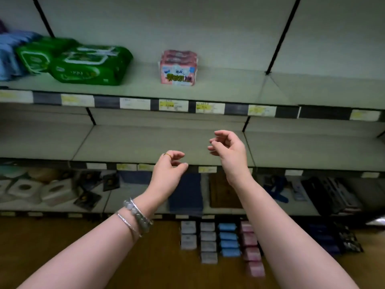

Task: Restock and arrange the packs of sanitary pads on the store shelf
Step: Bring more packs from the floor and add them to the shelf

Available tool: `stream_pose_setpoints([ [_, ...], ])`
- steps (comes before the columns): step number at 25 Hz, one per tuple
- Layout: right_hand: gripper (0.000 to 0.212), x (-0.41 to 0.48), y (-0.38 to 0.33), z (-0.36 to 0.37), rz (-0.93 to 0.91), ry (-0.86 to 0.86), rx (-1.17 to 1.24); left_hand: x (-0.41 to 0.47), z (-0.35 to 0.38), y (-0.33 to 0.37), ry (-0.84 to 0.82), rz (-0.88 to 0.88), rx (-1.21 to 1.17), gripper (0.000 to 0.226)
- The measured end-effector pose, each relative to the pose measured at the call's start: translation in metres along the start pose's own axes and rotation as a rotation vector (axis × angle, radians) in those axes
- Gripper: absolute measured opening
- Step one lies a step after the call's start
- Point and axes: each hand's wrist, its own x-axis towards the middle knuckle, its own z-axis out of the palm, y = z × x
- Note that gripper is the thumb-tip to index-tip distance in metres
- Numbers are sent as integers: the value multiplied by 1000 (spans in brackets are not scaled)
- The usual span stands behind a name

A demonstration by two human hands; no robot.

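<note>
Store shelving fills the view, with green packs (89, 65) on the upper shelf (229, 88) and one pink pad pack (178, 68) well apart to their right. More pad packs (220, 243) lie in rows on the wood floor. Left hand (168, 170) and right hand (227, 147) hover by the middle shelf (125, 142), fingers loosely curled, holding nothing. Price tags (173, 104) are too blurry to read, and the blue packs (8, 57) are cut off at far left.

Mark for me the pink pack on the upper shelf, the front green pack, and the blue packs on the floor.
pink pack (178, 74): head view, printed front face.
front green pack (90, 59): head view, top face.
blue packs (228, 236): head view, middle of the column.
</note>
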Motion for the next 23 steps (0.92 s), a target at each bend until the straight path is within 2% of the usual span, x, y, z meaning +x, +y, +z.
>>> stream_pose_setpoints([
  [5,22,-19,50,16,95,9,-70,11,-3,-57,-37,-111,7,16],
  [8,23,-27,79,10,161,3,-107,7,9,-83,-76,-160,26,22],
  [10,20,-25,102,6,188,-13,-152,7,19,-104,-85,-190,37,26],
  [13,20,-14,152,-1,215,-73,-179,14,39,-150,-61,-243,33,20],
  [16,29,-8,219,-14,240,-111,-171,20,71,-210,-22,-347,40,16],
  [20,30,-8,333,-32,259,-120,-135,13,107,-316,-87,-392,58,9],
  [23,29,-13,414,-36,328,-93,-107,7,127,-392,-106,-450,49,17],
])
